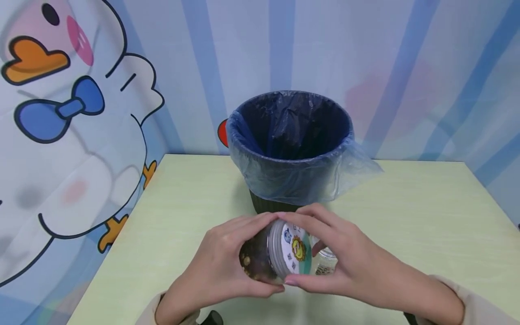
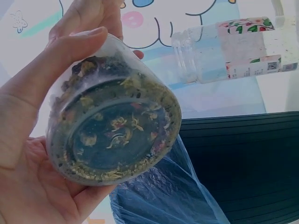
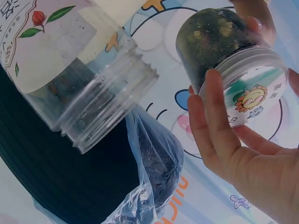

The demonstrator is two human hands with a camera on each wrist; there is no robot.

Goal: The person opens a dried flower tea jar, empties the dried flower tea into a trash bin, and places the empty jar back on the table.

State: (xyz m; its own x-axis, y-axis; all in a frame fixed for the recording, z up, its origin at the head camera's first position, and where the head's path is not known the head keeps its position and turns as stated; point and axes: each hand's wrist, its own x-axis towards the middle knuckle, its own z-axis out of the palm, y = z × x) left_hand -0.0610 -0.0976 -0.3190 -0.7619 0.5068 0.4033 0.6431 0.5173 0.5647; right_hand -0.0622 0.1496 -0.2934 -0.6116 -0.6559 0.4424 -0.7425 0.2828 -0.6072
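A clear jar (image 1: 255, 258) of dark dried bits, some like dried petals, is tilted on its side between both hands. My left hand (image 1: 221, 262) grips its body, fingers over the top and thumb below. My right hand (image 1: 345, 257) holds the ridged lid (image 1: 298, 248) by its rim; the lid is on the jar and bears a sunflower sticker. In the left wrist view the jar's base (image 2: 117, 135) shows the dried bits inside. Just beyond the right hand is a second clear jar (image 3: 93, 88), its threaded mouth uncovered and a floral label on its side.
Behind the hands stands a dark ribbed bin (image 1: 260, 205) lined with a blue translucent bag (image 1: 284, 180) folded over its rim. Bin and jars are on a pale yellow table (image 1: 426, 203). A cartoon-printed backdrop (image 1: 325, 45) rises behind and to the left.
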